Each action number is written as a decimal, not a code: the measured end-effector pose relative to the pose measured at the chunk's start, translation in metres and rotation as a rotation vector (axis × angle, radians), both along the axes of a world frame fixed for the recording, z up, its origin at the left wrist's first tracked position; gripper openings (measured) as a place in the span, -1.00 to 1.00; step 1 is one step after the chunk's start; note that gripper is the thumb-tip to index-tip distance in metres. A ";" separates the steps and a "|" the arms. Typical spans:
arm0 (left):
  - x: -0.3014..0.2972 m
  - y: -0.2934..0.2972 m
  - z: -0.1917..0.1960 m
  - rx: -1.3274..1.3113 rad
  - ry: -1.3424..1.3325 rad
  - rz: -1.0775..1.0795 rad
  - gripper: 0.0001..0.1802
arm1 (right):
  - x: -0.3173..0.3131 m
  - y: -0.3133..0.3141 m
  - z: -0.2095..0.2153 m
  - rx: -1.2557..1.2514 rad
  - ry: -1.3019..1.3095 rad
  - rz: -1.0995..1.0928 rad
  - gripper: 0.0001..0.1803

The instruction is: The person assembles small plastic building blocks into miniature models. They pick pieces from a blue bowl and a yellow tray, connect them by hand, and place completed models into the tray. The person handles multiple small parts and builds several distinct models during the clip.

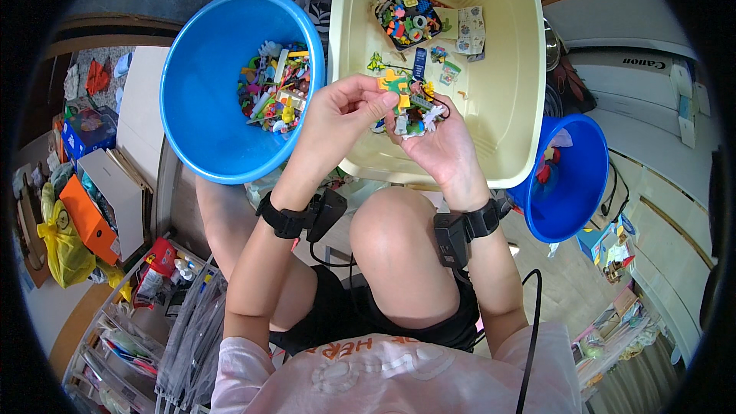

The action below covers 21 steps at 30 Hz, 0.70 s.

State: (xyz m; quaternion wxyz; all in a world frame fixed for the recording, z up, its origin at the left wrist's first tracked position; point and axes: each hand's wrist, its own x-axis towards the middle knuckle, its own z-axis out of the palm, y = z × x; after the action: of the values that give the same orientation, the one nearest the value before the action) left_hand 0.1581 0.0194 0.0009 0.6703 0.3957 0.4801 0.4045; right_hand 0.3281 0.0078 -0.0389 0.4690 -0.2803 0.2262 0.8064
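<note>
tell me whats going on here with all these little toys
A seated person is handling small toys over a cream tub. The left grip pinches a flat yellow-and-green piece, while the right grip holds a mixed handful of small toys just beside it. More small items and a patterned card lie in the tub. To the left, a light-blue basin holds a colourful heap; to the right stands a darker blue bucket.
</note>
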 end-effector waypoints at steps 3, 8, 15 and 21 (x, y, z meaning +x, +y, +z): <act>0.000 0.001 0.003 -0.033 -0.013 0.019 -0.87 | 0.001 -0.001 0.001 -0.008 0.028 -0.022 -0.70; -0.004 0.004 0.010 -0.043 0.009 -0.026 -0.80 | 0.003 -0.001 0.005 0.014 0.059 -0.006 -0.70; -0.004 0.004 0.010 -0.087 0.060 -0.034 -0.75 | 0.002 -0.002 0.004 0.064 0.069 0.007 -0.71; -0.005 0.003 0.016 -0.070 0.084 -0.027 -0.69 | 0.000 0.001 0.003 -0.002 0.072 -0.004 -0.70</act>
State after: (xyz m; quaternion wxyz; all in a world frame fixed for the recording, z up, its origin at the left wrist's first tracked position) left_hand 0.1535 0.0223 0.0174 0.6684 0.3952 0.5164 0.3612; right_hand 0.3281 0.0085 -0.0362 0.4618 -0.2512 0.2442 0.8149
